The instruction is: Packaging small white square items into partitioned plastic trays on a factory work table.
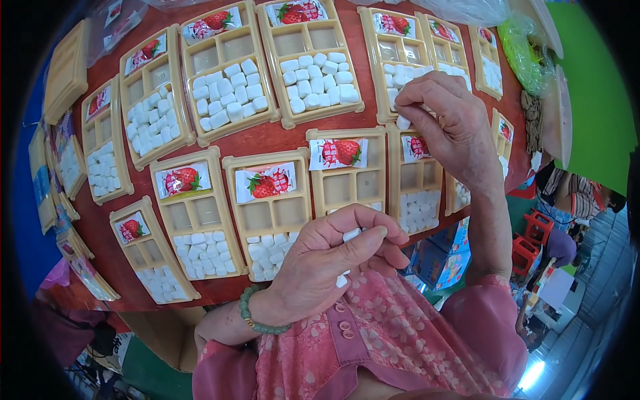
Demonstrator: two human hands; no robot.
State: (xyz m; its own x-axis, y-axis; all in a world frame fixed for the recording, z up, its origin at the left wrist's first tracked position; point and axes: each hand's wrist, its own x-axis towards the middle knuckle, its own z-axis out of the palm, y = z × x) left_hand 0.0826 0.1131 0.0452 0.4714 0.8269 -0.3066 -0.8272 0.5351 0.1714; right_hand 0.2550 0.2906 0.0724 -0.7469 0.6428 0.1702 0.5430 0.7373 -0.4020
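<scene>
My right hand (453, 117) reaches over the far row, with thumb and fingertips pinched on a white marshmallow (403, 123). It hangs at the near end of a beige compartment tray (375, 70), whose large section holds several marshmallows. That tray also has a strawberry-printed packet (393, 25) in its end section and two small bare sections. My left hand (327, 257), wearing a green bead bracelet (245, 311), is cupped palm up around a few loose marshmallows (351, 235). It is over the near row and partly hides two trays there.
Trays of the same kind stand in two rows on the red table (293, 137), most with a packet and marshmallows. Stacked trays (67, 73) are at the far left. A yellow-green plastic bag (523, 57) lies at the far right. Blue boxes (440, 257) stand beyond the near edge.
</scene>
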